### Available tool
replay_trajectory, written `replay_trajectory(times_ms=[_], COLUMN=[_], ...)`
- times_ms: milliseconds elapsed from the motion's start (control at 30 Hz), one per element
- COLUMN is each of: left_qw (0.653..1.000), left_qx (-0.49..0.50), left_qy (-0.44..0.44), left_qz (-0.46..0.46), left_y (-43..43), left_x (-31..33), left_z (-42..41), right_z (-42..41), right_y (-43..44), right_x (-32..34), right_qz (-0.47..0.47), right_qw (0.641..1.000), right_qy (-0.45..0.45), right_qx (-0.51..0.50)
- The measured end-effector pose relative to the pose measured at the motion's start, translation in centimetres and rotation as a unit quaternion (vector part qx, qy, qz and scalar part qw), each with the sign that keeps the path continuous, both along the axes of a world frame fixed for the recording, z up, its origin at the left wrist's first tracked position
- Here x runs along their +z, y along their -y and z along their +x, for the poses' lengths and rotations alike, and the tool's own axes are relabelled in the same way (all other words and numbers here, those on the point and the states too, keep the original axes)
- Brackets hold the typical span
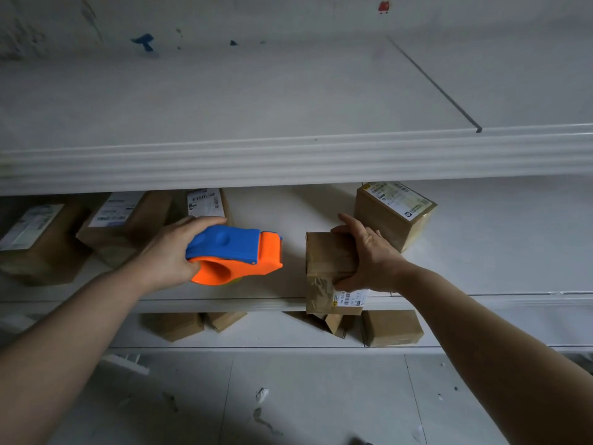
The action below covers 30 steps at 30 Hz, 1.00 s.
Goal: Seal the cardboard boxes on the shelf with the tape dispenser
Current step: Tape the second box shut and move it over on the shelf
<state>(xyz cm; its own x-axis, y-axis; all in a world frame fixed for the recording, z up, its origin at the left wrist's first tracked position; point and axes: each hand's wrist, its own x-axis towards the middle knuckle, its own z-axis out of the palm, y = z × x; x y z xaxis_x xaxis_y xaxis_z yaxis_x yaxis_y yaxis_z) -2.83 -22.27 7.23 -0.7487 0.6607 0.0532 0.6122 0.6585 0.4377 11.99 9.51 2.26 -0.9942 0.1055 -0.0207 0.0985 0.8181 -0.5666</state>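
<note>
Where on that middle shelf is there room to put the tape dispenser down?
The middle shelf is bare between the left boxes and the labelled box, behind the tape dispenser and held box, and wider right of the labelled box. The left end is crowded.

Orange-and-blue tape dispenser (236, 253) is hovering just left of a small cardboard box (327, 255).
The tape-wrapped brown box is jutting over the front edge of the shelf (263, 301).
</note>
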Motion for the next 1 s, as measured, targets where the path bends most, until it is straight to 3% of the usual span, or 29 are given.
replay_trajectory(times_ms=[200, 367, 467, 867, 933, 1000], left_qw=[1.000, 1.000, 0.999, 0.999, 0.999, 0.999], left_qx=[0.000, -0.010, -0.016, -0.002, 0.010, 0.022], left_qy=[0.010, 0.027, 0.032, 0.044, 0.036, 0.002], left_qz=[-0.005, -0.006, -0.004, 0.012, 0.030, 0.045], left_y=[-1.3, -3.8, -4.6, -3.8, -3.4, -3.4], left_x=[-3.0, -4.7, -4.9, -4.8, -3.7, -2.1], left_z=[0.3, 1.4, 1.6, 2.6, 2.6, 2.4], right_z=[0.0, -0.5, -0.5, -2.7, -3.1, -2.6], right_y=[0.5, 3.1, 4.5, 5.4, 4.8, 3.4], right_x=[0.5, 1.5, 0.7, 2.4, 3.2, 3.2], right_qz=[0.034, 0.242, 0.295, 0.293, 0.236, 0.086], right_qw=[0.999, 0.964, 0.946, 0.943, 0.964, 0.995], right_qy=[0.008, 0.078, 0.085, 0.146, 0.118, 0.053], right_qx=[0.008, 0.077, 0.104, 0.060, 0.043, 0.015])
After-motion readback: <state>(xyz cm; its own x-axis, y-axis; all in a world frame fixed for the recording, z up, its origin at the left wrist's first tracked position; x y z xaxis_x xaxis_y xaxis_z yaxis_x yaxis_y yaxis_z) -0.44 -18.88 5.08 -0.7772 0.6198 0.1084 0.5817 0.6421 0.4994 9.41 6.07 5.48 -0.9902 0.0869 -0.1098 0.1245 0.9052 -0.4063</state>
